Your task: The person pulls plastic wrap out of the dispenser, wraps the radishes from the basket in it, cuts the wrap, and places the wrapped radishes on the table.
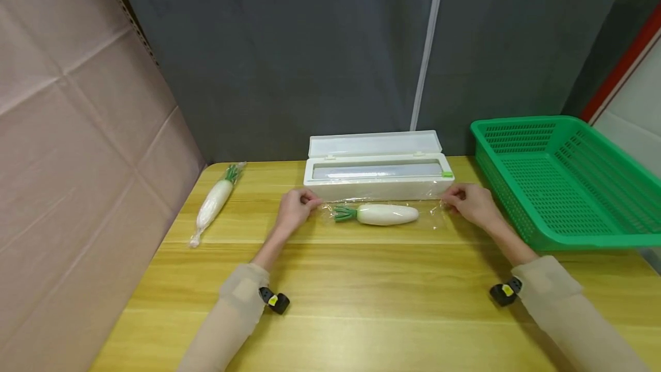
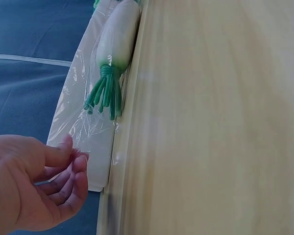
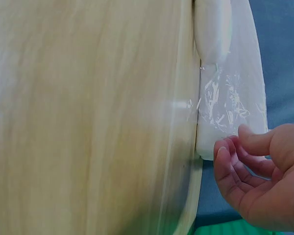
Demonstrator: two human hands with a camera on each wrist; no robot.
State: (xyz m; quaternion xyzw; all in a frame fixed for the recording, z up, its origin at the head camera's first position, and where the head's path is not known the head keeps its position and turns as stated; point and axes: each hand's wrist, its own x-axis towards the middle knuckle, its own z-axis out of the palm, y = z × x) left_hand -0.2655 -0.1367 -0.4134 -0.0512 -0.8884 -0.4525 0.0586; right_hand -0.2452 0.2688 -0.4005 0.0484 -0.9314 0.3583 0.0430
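A white radish [image 1: 388,214] with green stem stubs lies sideways on the table, with clear plastic wrap [image 1: 432,218] over and around it. My left hand [image 1: 296,209] pinches the film between thumb and fingers, just past the stem end. At the opposite end my right hand [image 1: 471,203] pinches the film beyond the radish's tip. In the left wrist view, the green stems [image 2: 106,93] show through the film, which stretches toward the left fingertips. Right behind the radish stands a white cling film box [image 1: 379,191], its lid [image 1: 375,143] raised and a roll inside.
A second radish [image 1: 214,200], wrapped in film with a twisted end, lies at the table's left. The green plastic basket [image 1: 537,211] stands at the right, close to my right forearm. A dark grey curtain [image 1: 289,62] hangs behind the wooden table [image 1: 361,303].
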